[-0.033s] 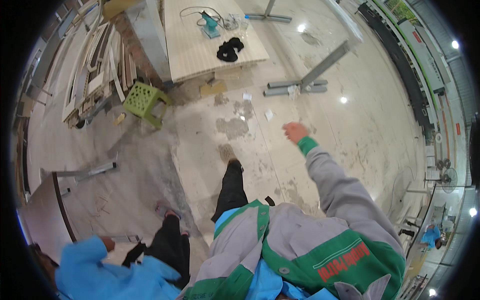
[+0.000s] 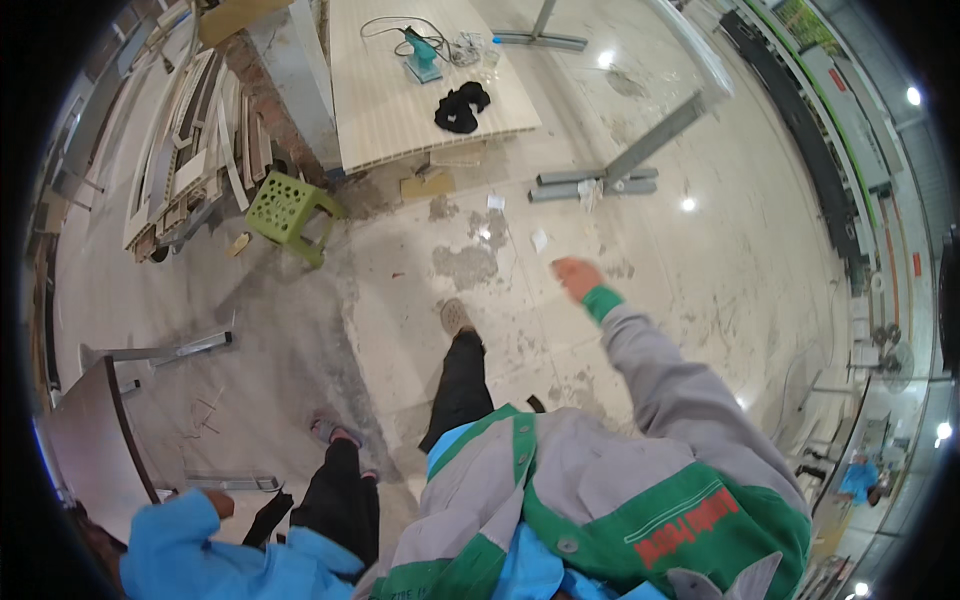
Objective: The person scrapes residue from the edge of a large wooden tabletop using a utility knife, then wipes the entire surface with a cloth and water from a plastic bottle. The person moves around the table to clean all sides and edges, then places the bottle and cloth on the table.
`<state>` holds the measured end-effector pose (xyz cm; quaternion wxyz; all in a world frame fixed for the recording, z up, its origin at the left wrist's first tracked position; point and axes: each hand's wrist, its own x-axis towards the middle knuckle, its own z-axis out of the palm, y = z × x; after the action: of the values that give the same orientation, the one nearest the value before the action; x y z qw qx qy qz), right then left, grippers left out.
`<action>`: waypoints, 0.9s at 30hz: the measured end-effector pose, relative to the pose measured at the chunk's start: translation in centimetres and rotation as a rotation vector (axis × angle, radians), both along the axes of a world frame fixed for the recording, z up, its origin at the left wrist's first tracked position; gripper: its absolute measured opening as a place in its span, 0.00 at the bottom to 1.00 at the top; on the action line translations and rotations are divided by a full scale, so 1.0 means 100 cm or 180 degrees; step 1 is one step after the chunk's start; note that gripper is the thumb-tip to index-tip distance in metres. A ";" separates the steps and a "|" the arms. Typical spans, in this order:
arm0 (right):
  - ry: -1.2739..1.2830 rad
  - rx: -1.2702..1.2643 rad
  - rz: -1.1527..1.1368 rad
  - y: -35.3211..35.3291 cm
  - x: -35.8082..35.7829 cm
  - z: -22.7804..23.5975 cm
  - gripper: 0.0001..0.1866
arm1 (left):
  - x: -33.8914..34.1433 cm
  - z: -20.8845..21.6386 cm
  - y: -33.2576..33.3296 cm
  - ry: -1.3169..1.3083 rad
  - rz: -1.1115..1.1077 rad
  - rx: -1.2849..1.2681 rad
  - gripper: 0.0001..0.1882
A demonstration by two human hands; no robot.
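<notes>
My right hand point(image 2: 575, 278) hangs in front of me above the tiled floor, slightly blurred. Its fingers are loosely bent and nothing shows in them. A grey sleeve with a green cuff covers that arm. Nearest to the hand, a small white paper scrap point(image 2: 540, 240) lies on the floor. My left hand is out of the picture. Farther ahead, a teal power sander point(image 2: 422, 62) with a dark cord and a bunched black cloth point(image 2: 462, 107) rest on a pale ribbed panel point(image 2: 385, 120). Neither is touched by a hand.
A green plastic stool point(image 2: 285, 215) stands ahead on the left, by stacked board offcuts point(image 2: 190, 150). A grey metal table leg point(image 2: 650, 140) with a wide foot rises on the right. A co-worker in blue point(image 2: 230, 545) is close at my left. A dark-edged tabletop point(image 2: 95, 430) stands beyond.
My right hand has shifted slightly left and nearer to me. The co-worker's blue sleeve has moved a little to the right.
</notes>
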<state>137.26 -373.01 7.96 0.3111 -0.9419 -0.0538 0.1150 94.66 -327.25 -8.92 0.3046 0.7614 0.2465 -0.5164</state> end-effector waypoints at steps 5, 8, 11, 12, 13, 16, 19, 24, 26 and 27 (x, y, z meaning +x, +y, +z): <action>0.1518 -0.0672 0.0973 0.120 0.107 -0.025 0.32 | 0.198 -0.030 0.061 -0.0514 -0.0643 0.0959 0.33; 0.1568 -0.0626 0.0909 0.125 0.198 -0.050 0.36 | 0.418 0.024 0.146 -0.1611 0.1378 0.0891 0.35; 0.1574 -0.0575 0.0640 0.111 0.309 -0.084 0.29 | 0.628 0.132 0.155 -0.2784 0.1821 0.0645 0.30; 0.1545 -0.0566 0.0697 0.116 0.351 -0.097 0.24 | 0.670 0.148 0.157 -0.3277 0.2300 0.0234 0.29; 0.1472 -0.0797 0.0772 0.118 0.396 -0.113 0.22 | 0.707 0.165 0.152 -0.3285 0.2610 0.0039 0.28; 0.1057 -0.1328 0.0968 0.147 0.522 -0.159 0.20 | 0.795 0.161 0.137 -0.3247 0.3194 -0.0171 0.25; 0.1133 -0.0962 0.0859 0.209 0.636 -0.198 0.22 | 0.848 0.087 0.127 -0.2971 0.2874 0.0122 0.24; 0.1145 -0.0764 0.1033 0.300 0.705 -0.248 0.24 | 0.957 0.009 0.058 -0.1553 0.2202 0.0120 0.31; 0.1347 -0.0822 0.1292 0.304 0.716 -0.292 0.23 | 1.026 0.008 0.020 -0.1339 0.1821 0.0278 0.38; 0.1466 -0.0809 0.1517 0.305 0.714 -0.310 0.23 | 1.048 0.007 0.008 -0.1213 0.1671 0.0366 0.41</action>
<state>208.70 -342.48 -23.01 0.1599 -0.8834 -0.1858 0.3994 199.47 -326.43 -8.21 0.4244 0.7708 0.4017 -0.2538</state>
